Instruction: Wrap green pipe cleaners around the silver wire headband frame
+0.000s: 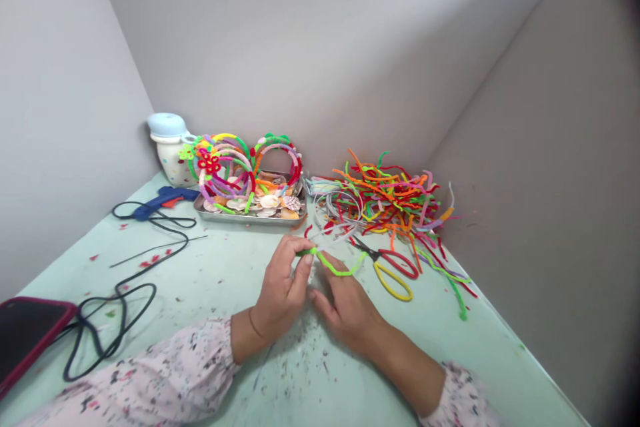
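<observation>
My left hand [284, 287] pinches a bright green pipe cleaner [340, 273] between thumb and index finger, near the middle of the table. From that pinch the green strand bends down and then up to the right, passing over the fingers of my right hand [347, 310]. A pale, thin band shows just behind the fingertips, partly hidden. My right hand's thumb and index finger are apart, and nothing is visibly gripped between them. Scissors [395, 270] with one red and one yellow handle lie right of my right hand, blades toward the hands.
Behind stand a metal tray [250, 218] with shells and colourful headbands [227, 167], a lidded white container [173, 153], and a pipe cleaner pile [390, 197] beside clear hoops [340, 210]. A blue glue gun [163, 200], black cable [120, 293] and phone [30, 333] lie left.
</observation>
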A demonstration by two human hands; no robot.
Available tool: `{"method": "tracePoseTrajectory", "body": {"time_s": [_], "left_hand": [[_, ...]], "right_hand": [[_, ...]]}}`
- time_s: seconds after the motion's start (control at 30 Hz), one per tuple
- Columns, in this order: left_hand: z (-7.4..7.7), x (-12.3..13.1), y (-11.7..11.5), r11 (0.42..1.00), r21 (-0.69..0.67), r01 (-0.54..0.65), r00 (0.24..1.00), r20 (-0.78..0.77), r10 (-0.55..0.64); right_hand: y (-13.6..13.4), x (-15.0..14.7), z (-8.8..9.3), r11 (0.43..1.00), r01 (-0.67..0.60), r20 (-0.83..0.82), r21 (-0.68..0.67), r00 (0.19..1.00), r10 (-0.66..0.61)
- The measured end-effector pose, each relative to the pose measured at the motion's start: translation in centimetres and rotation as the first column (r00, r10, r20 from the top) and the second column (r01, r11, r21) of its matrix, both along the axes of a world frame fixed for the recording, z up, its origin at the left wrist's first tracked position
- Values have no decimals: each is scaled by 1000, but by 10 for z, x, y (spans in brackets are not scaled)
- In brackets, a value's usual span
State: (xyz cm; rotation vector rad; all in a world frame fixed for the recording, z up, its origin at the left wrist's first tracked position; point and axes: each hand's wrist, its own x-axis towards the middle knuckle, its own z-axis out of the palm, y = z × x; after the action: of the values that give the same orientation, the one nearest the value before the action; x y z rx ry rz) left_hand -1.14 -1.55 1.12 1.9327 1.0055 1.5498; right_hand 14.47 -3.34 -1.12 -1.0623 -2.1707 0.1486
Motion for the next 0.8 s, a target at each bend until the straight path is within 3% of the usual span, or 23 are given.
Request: {"method": "tracePoseTrajectory", "body": {"time_s": [0.3,0.5,0.63,0.8], "left_hand": [[0,-1,1,999,31,41,999,-30,-40],[2,-2,-3,993,70,96,993,-77,-90],[4,-1,-3,988,66,139,984,-125,-130],[4,-1,-4,974,94,208,968,-166,-191]], "right_hand": [[-2,6,10,949,144,-231,282,970,-78],[-2,9,13,847,248,-256,471,957,-138],[-1,9,15,811,301,-274,502,944,-181],[2,10,14,839,265,-254,475,954,-157]]}}
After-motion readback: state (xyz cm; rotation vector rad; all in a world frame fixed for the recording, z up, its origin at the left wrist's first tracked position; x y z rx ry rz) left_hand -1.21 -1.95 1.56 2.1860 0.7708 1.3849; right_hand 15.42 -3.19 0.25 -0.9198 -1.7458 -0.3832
